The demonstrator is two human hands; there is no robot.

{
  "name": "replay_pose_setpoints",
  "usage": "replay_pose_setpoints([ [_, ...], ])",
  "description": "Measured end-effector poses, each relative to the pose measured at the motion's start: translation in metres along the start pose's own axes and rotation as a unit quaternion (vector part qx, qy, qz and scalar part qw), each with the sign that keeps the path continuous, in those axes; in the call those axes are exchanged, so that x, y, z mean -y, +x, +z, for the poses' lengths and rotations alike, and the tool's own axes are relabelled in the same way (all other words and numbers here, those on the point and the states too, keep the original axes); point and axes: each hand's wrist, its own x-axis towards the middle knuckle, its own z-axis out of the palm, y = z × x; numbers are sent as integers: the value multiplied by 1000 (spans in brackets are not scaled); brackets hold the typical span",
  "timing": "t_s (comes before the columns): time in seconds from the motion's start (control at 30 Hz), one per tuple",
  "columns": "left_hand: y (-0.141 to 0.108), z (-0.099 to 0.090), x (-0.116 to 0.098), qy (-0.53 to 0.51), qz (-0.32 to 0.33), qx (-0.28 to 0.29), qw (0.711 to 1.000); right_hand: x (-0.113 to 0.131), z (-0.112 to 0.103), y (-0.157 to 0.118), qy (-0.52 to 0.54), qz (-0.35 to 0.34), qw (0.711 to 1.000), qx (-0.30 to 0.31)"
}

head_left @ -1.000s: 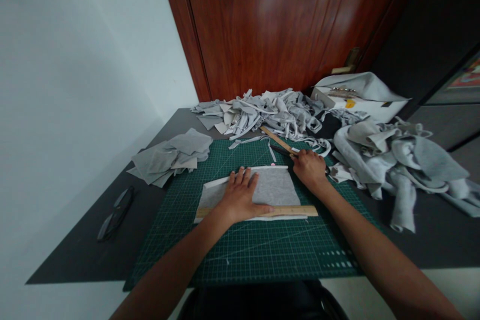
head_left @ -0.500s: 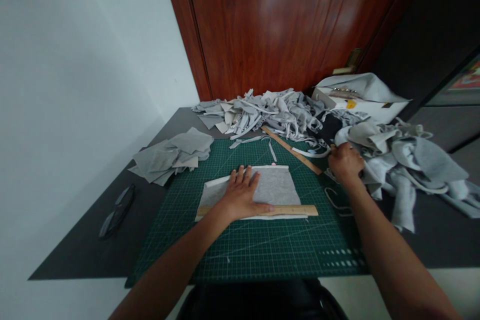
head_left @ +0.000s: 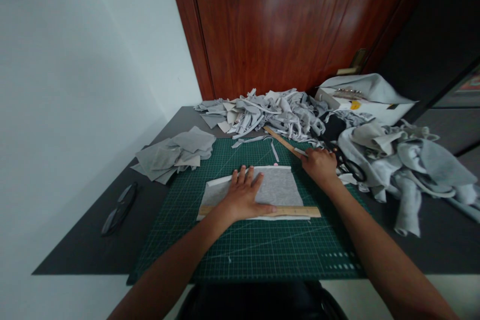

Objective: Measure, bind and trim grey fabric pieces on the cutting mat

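Spread flat, my left hand presses on a grey cloth piece and on the wooden ruler along its near edge. The cloth has pale strips at its far and near edges and lies on the green cutting mat. My right hand is closed near the mat's right side, beside a second wooden ruler; what its fingers grip is hidden. A pale strip end shows at its fingertips. Black-handled scissors lie just right of that hand.
Grey cloth pieces are stacked at the left, with glasses nearer. A heap of strips lies at the back. Crumpled cloth covers the right side, before a white box.
My right hand has moved left from the crumpled cloth to the second ruler's near end. The scissors have come into view. My left hand stays on the cloth and ruler.
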Motion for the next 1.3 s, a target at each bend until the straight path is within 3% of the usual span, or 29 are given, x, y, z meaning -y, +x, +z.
replay_pose_setpoints([
  [0.27, -2, 0, -4, -12, 4, 11, 1000, -8, 20, 4, 65, 42, 995, 70],
  [0.5, -2, 3, -2, -15, 36, -8, 999, -5, 12, 2, 90, 37, 994, 55],
  [0.6, 1, 6, 0, -14, 69, -18, 997, -2, -2, 0, 173, -37, 983, 44],
  [0.73, 2, 6, -1, -9, 74, -13, 997, 14, -17, -8, 311, -206, 922, 107],
  [0.87, 0, 2, -3, -14, 93, 5, 996, 34, -20, -21, 266, -297, 906, 142],
  [1.03, -3, 1, -7, -1, 130, -14, 991, 44, -12, -25, 184, -391, 892, 131],
  [1.17, -6, 2, -21, 21, 82, -43, 996, 47, -5, -23, 188, -436, 875, 98],
  [1.3, -14, 5, -30, 13, 20, -48, 999, 47, -4, -22, 200, -437, 873, 87],
])
